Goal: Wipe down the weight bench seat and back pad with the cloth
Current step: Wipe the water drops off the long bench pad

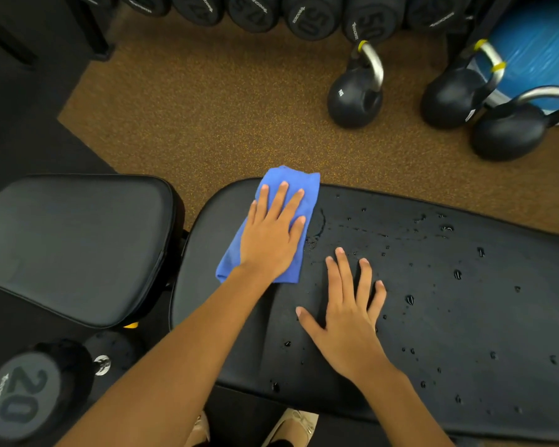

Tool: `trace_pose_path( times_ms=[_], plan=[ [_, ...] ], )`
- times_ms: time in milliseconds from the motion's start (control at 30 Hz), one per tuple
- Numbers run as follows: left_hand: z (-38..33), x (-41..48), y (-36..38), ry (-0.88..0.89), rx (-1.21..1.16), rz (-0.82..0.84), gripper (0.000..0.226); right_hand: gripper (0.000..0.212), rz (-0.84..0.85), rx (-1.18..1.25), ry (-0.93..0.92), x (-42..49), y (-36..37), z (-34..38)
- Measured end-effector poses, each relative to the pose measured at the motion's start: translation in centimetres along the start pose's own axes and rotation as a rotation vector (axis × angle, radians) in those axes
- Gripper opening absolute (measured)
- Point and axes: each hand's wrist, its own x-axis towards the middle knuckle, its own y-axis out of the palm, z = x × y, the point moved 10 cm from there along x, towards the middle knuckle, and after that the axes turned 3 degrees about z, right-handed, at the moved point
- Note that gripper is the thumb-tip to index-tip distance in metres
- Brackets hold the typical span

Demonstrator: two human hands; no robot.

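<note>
At the far left bottom, one dumbbell point(23, 395) marked 20 lies on the dark floor. Above it is the seat pad point(75, 246), dry and black, with a narrow gap between it and the back pad point(449, 317). There is one blue cloth point(284, 185), folded, and it lies on the left end of the back pad, its top edge a little over the far rim. The left hand point(271, 230) presses flat on the cloth with straight fingers, not curled around it. Just to the right, the right hand point(346, 314) rests flat on the bare pad, fingers spread, holding nothing. Many water drops point(409, 299) stand on the pad to the right of both hands.

On the brown floor behind are three kettlebells point(355, 101), and one blue ball point(536, 40) behind the right two. Along the top runs a row of dumbbell ends point(310, 17), at least six. Two light shoes point(299, 424) show at the bottom edge.
</note>
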Motion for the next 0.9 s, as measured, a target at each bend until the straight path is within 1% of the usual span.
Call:
trace_pose_path(
  times_ms=[67,167,233,333,467,500,567,633,667,767,900],
  plan=[
    [-1.5,0.5,0.5,0.014,-0.019,0.026,0.062,0.084,0.015,0.012,-0.017,0.0,0.1,0.0],
    [-2.8,-1.6,0.6,0.144,0.006,0.004,0.054,0.083,0.031,0.049,-0.040,0.0,0.1,-0.1],
    [-2.2,-3.9,0.4,0.187,0.006,-0.016,0.051,0.084,0.034,0.060,-0.048,0.0,0.0,0.0],
    [0.2,-5.5,-0.2,0.083,-0.040,-0.053,0.050,0.085,0.036,0.074,-0.045,0.0,-0.1,0.1],
    [-0.4,-3.7,-0.2,-0.061,-0.057,-0.106,0.048,0.086,0.033,0.062,-0.042,0.0,-0.2,0.2],
    [-1.1,-3.4,-0.2,-0.061,-0.066,-0.112,0.047,0.086,0.036,0.066,-0.045,0.0,-0.1,0.2],
    [-2.3,-4.1,0.2,0.008,-0.046,-0.105,0.047,0.087,0.044,0.085,-0.051,0.0,-0.2,0.2],
    [-2.5,-6.2,0.6,0.082,-0.010,-0.082,0.047,0.087,0.058,0.102,-0.055,0.0,-0.4,0.2],
    [-1.9,-7.5,0.6,0.087,-0.009,-0.076,0.047,0.087,0.069,0.106,-0.055,0.0,-0.4,0.3],
    [0.8,-9.7,-0.1,0.014,-0.037,-0.100,0.048,0.088,0.082,0.119,-0.058,0.0,-0.6,0.4],
    [1.1,-7.5,-0.5,-0.120,-0.028,-0.138,0.048,0.086,0.122,0.112,-0.062,0.0,-0.6,0.5]
  ],
)
